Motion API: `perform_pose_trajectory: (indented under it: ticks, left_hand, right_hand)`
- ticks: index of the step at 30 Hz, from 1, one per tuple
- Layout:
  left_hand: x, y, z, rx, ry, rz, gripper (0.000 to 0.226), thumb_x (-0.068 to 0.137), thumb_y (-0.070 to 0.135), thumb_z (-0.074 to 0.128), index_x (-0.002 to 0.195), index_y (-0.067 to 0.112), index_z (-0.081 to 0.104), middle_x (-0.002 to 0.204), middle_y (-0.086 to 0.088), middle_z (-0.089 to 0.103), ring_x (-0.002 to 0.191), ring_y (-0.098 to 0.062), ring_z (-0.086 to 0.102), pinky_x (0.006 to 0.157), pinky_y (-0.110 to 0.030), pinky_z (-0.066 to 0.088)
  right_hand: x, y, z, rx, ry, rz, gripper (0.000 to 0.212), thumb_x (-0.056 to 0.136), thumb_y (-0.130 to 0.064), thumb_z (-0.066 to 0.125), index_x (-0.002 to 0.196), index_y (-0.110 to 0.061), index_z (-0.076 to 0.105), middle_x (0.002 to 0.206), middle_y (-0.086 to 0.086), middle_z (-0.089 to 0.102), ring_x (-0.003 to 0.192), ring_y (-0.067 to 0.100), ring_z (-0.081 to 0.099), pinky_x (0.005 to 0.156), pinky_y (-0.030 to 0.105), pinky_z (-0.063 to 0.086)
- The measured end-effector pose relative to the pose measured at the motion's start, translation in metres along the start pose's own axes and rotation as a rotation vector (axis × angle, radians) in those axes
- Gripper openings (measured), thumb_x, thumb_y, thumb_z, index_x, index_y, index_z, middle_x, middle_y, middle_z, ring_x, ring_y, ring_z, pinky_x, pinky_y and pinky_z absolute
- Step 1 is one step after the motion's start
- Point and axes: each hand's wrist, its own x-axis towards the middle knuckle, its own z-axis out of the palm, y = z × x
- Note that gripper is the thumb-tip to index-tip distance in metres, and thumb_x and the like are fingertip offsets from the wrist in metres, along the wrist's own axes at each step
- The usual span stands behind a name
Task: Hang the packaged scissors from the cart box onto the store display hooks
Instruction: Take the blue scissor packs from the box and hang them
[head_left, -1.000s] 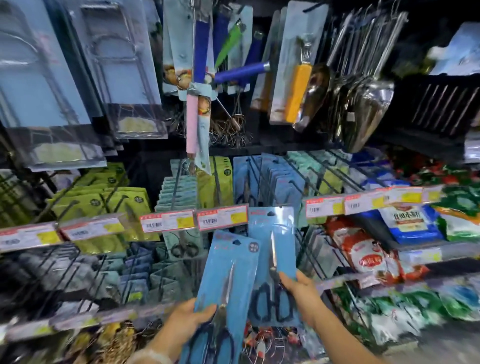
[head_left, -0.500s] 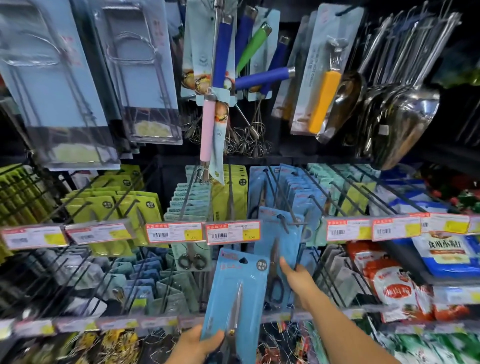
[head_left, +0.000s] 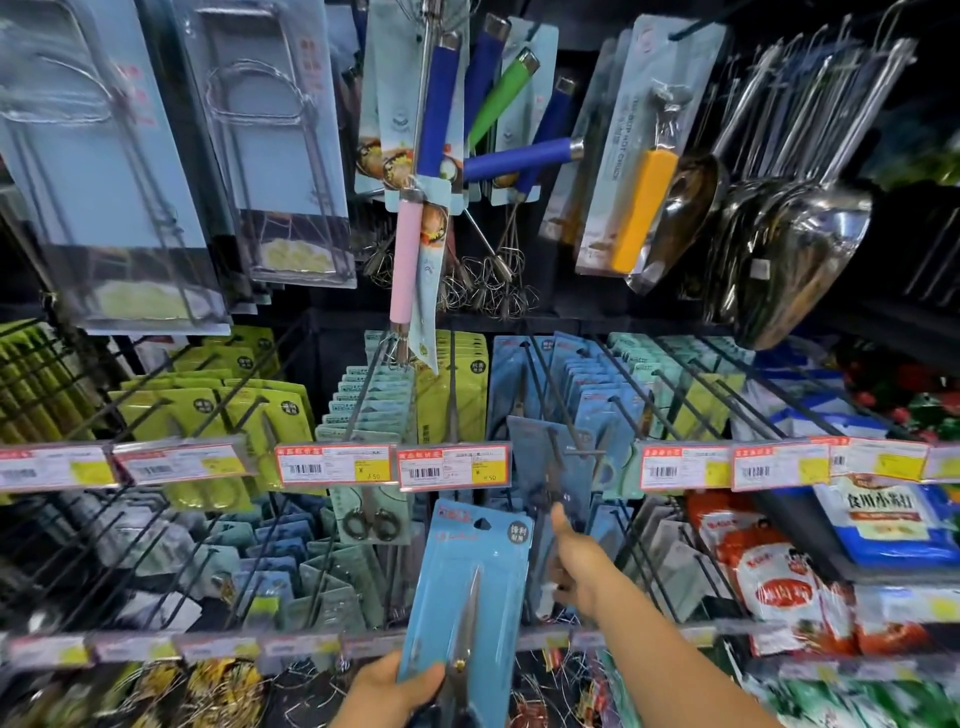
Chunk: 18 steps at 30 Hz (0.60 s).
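My left hand grips the lower part of a blue carded pack of scissors, held upright low in the middle of the view. My right hand reaches forward and holds a second blue scissors pack by its lower part. That pack's top is at the end of a black display hook, in front of a row of the same blue packs. The cart box is out of view.
Price labels run along the hook row. Yellow-green packs hang at left, teal packs in the middle. Whisks and steel scoops hang above. Food bags fill the right shelves.
My right hand has carried its scissors pack up and forward onto the hook end. The left hand's pack has dropped lower in view as my head moved closer to the shelf.
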Motion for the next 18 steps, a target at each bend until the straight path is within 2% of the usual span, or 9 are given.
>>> perform_pose_trajectory:
  ticks: [2, 4, 6, 8, 11, 12, 14, 16, 18]
  left_hand:
    - [-0.002, 0.009, 0.008, 0.032, 0.043, 0.069, 0.033, 0.073, 0.018, 0.078, 0.103, 0.014, 0.067, 0.094, -0.002, 0.073, 0.088, -0.015, 0.061, 0.086, -0.021, 0.047]
    - [-0.002, 0.013, 0.016, 0.042, 0.044, 0.083, 0.024, 0.084, 0.011, 0.068, 0.103, 0.025, 0.061, 0.097, 0.001, 0.068, 0.091, -0.012, 0.056, 0.092, -0.020, 0.040]
    - [-0.002, 0.015, 0.027, -0.017, 0.052, 0.109, 0.025, 0.086, 0.005, 0.065, 0.106, 0.018, 0.063, 0.090, 0.000, 0.067, 0.086, -0.013, 0.058, 0.080, -0.015, 0.046]
    - [0.001, 0.013, 0.039, -0.090, 0.066, 0.094, 0.020, 0.085, 0.001, 0.064, 0.103, 0.008, 0.068, 0.087, 0.000, 0.070, 0.081, -0.013, 0.062, 0.064, -0.013, 0.050]
    - [0.007, 0.014, 0.054, -0.152, 0.066, 0.099, 0.022, 0.084, -0.001, 0.064, 0.105, 0.004, 0.070, 0.093, -0.005, 0.075, 0.092, -0.022, 0.067, 0.085, -0.032, 0.051]
    - [0.008, 0.016, 0.059, -0.145, 0.062, 0.096, 0.019, 0.085, -0.001, 0.064, 0.101, 0.005, 0.071, 0.091, -0.005, 0.075, 0.091, -0.023, 0.068, 0.084, -0.034, 0.051]
    - [0.008, 0.022, 0.068, -0.103, 0.078, 0.131, 0.013, 0.085, 0.002, 0.065, 0.096, 0.007, 0.069, 0.088, -0.004, 0.073, 0.084, -0.021, 0.066, 0.075, -0.028, 0.052]
    - [0.011, 0.028, 0.076, 0.011, 0.132, 0.225, 0.010, 0.084, 0.006, 0.067, 0.094, 0.009, 0.065, 0.089, -0.004, 0.069, 0.080, -0.016, 0.063, 0.069, -0.023, 0.049]
    - [0.011, 0.038, 0.083, 0.075, 0.160, 0.283, 0.010, 0.086, 0.009, 0.066, 0.086, 0.015, 0.058, 0.090, -0.004, 0.067, 0.079, -0.013, 0.062, 0.068, -0.023, 0.048]
  right_hand:
    - [-0.011, 0.005, 0.004, 0.128, -0.137, -0.035, 0.064, 0.085, -0.062, 0.040, 0.109, -0.008, 0.064, 0.098, 0.009, 0.071, 0.094, 0.025, 0.064, 0.087, 0.040, 0.049]
    - [-0.027, 0.014, 0.001, 0.215, -0.285, -0.059, 0.059, 0.089, -0.059, 0.037, 0.104, -0.012, 0.069, 0.099, 0.009, 0.073, 0.098, 0.026, 0.065, 0.090, 0.043, 0.050]
    - [-0.034, 0.025, -0.010, 0.290, -0.346, -0.094, 0.055, 0.093, -0.054, 0.035, 0.111, -0.013, 0.066, 0.107, 0.010, 0.072, 0.102, 0.027, 0.065, 0.088, 0.044, 0.052]
    - [-0.038, 0.037, -0.019, 0.259, -0.366, -0.139, 0.044, 0.094, -0.045, 0.043, 0.116, -0.011, 0.061, 0.112, 0.011, 0.070, 0.104, 0.028, 0.066, 0.087, 0.044, 0.053]
    - [-0.046, 0.053, -0.024, 0.032, -0.266, -0.228, 0.029, 0.086, -0.016, 0.064, 0.113, -0.006, 0.060, 0.110, 0.012, 0.070, 0.100, 0.028, 0.068, 0.089, 0.044, 0.055]
    - [-0.045, 0.057, -0.026, 0.016, -0.226, -0.258, 0.024, 0.087, -0.008, 0.063, 0.110, -0.006, 0.061, 0.107, 0.012, 0.071, 0.096, 0.027, 0.069, 0.087, 0.043, 0.055]
    - [-0.047, 0.059, -0.029, 0.044, -0.154, -0.313, 0.017, 0.089, -0.001, 0.058, 0.104, -0.009, 0.061, 0.098, 0.008, 0.072, 0.085, 0.020, 0.070, 0.078, 0.036, 0.058]
    - [-0.048, 0.055, -0.034, 0.047, -0.096, -0.359, 0.017, 0.089, 0.002, 0.056, 0.101, -0.009, 0.061, 0.092, 0.002, 0.071, 0.074, 0.010, 0.070, 0.067, 0.026, 0.058]
    - [-0.047, 0.049, -0.039, 0.018, -0.059, -0.400, 0.015, 0.090, 0.000, 0.056, 0.101, -0.009, 0.060, 0.092, 0.004, 0.071, 0.075, 0.011, 0.069, 0.067, 0.026, 0.057]
